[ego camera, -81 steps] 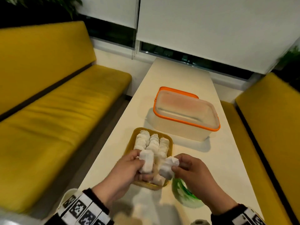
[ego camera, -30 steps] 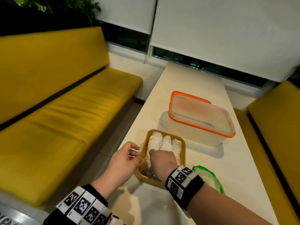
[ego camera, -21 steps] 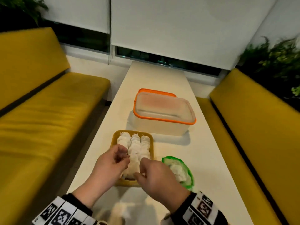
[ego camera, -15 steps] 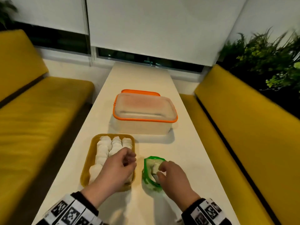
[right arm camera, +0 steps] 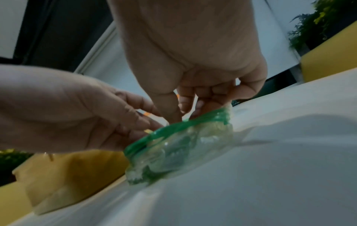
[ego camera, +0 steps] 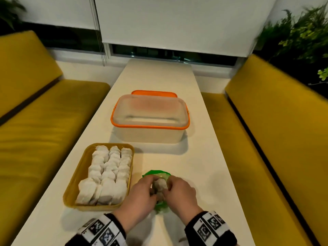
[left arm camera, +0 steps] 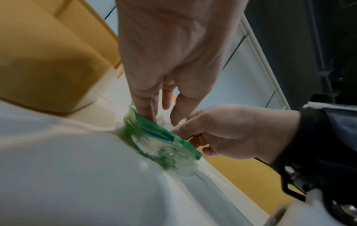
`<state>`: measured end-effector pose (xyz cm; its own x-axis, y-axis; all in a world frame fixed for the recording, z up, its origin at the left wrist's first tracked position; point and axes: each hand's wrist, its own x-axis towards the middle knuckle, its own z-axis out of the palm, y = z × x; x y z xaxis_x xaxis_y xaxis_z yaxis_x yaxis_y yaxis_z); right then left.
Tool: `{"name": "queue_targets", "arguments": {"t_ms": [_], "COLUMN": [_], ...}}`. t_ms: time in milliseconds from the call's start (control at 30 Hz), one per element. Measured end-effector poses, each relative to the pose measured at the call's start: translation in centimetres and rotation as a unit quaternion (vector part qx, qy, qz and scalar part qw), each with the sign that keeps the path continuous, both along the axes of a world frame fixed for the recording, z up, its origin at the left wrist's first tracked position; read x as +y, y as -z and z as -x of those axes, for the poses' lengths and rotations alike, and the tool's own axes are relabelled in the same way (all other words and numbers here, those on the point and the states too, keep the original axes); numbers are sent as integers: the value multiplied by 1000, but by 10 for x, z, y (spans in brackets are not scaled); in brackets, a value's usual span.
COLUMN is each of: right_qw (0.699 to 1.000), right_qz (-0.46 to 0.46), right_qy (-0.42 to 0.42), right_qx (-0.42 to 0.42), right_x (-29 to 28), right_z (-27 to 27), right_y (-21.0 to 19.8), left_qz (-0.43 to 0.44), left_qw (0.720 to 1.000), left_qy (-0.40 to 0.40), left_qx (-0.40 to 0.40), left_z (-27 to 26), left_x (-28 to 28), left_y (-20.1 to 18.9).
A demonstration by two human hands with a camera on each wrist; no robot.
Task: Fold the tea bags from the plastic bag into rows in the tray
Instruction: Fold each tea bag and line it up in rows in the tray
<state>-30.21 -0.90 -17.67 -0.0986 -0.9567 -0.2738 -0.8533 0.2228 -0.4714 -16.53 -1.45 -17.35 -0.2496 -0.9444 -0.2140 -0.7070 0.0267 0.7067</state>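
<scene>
The plastic bag [ego camera: 156, 174], clear with a green zip rim, lies on the white table [ego camera: 195, 166] just to the right of the tray [ego camera: 78, 176] and close to the person, its mouth facing up and slightly away from them, its long axis running roughly away from the body. A tea bag [ego camera: 160, 183] shows white in the opening, right between the two hands. The left hand [ego camera: 140, 196] has its fingers curled down onto the left lip of the bag, holding the rim; the right hand [ego camera: 179, 194] reaches in from the right with fingertips bent into the mouth, seemingly pinching the tea bag or the plastic beside it, though which one cannot be told for sure. Both hands are equally near, so the lift probably goes straight up and then leftward to the tray. There, three rows of folded tea bags [ego camera: 108, 173] fill nearly the whole length. Beyond stands a clear container with an orange rim [ego camera: 150, 119], well apart from the hands
</scene>
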Motion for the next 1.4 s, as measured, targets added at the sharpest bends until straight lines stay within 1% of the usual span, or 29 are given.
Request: {"name": "queue_targets", "arguments": {"t_ms": [100, 200, 267, 367, 400, 467, 533, 600, 633, 667, 700, 800, 1000, 1100, 1167, 1233, 1267, 1333, 1400], "right_qw": [999, 990, 983, 977, 975, 974, 983, 994, 993, 987, 982, 976, 979, 965, 961, 971, 980, 993, 993], "right_qz": [-7, 4, 21, 36, 34, 41, 53, 35, 21, 16, 18, 34, 38, 47, 40, 41, 53, 71, 79], "right_qy": [20, 51, 57, 23, 7, -12, -31, -85, -116, -141, -156, -160, -159, -190, -200, -171, -145, -85, -25], "right_qx": [-45, -129, -171, -210, -221, -220, -172, -52, 21, 76, 107, 141, 119, 172, 188, 159, 127, 31, -87], "right_x": [-4, -8, -10, -10, -9, -10, -12, -11, -9, -8, -7, -5, 2, -1, -1, 0, 0, 1, 5], "right_z": [5, 9, 15, 23, 24, 25, 26, 23, 21, 17, 13, 7, 11, 8, 7, 12, 15, 25, 34], "right_y": [5, 11, 9, -1, -3, -6, -7, -11, -13, -14, -15, -12, -9, -7, -8, -6, -5, -2, -1], "left_qz": [2, 16, 28, 48, 50, 68, 82, 80, 79, 76, 75, 74, 68, 57, 54, 51, 47, 33, 12], "left_qw": [1000, 1000, 1000, 998, 998, 997, 996, 994, 993, 992, 991, 992, 992, 993, 994, 994, 993, 993, 990], "left_qy": [-8, -5, 3, 15, 24, 22, -17, -57, -72, -81, -87, -89, -86, -79, -79, -82, -84, -91, -102], "left_qx": [0, -1, 7, 25, 19, 11, 26, 47, 57, 63, 68, 56, 61, 60, 58, 60, 65, 73, 98], "left_z": [0, -1, 0, 3, 5, 9, 9, 9, 9, 9, 9, 9, 9, 10, 10, 9, 8, 7, 7], "left_x": [-1, -3, -3, -7, -8, -11, -13, -15, -16, -16, -17, -17, -16, -15, -13, -12, -11, -10, -10], "left_y": [4, 7, 8, 4, 3, 0, -2, -1, -2, -3, -3, -2, 0, 0, -2, -4, -5, -5, -3]}}
